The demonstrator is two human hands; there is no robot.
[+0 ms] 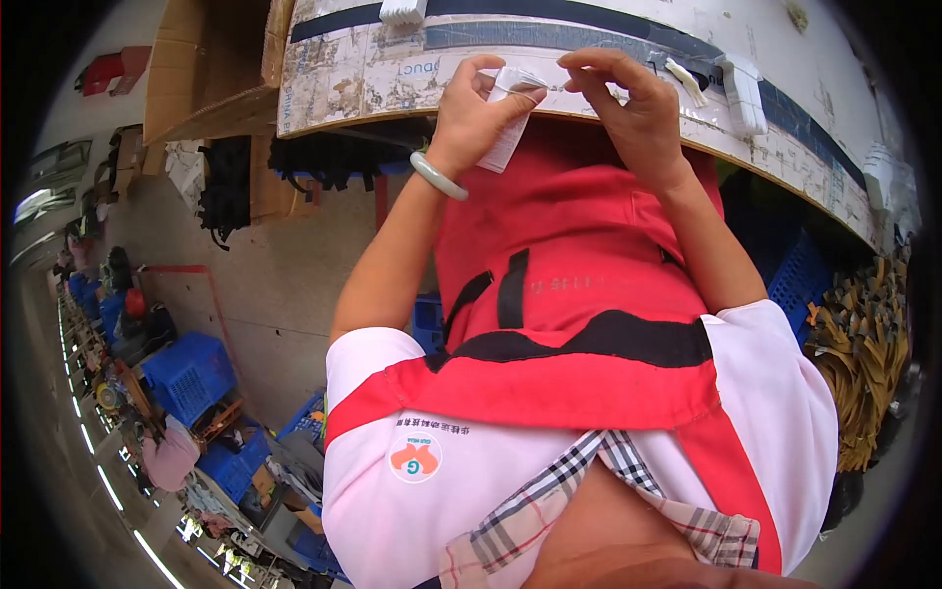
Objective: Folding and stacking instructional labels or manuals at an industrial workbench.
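Observation:
My left hand (473, 116), with a pale bangle (439, 177) on its wrist, grips a slim white stack of folded paper or card (507, 145) at the near edge of the table. Its upper end sticks up between thumb and fingers, and a printed side faces down toward my apron. To its right, my right hand (636, 110) is raised over the table edge, apart from the stack. Thumb and forefinger are bent together in a pinch; anything between them is too small to make out.
The worn white tabletop (339, 83) carries a dark strip, some whitish strips (687, 82), a white stack (746, 93) at right and another white stack (402, 12) at the back. A cardboard box (211, 69) stands at left. Brown strips (863, 344) hang in a bundle at right, near a blue crate (797, 280).

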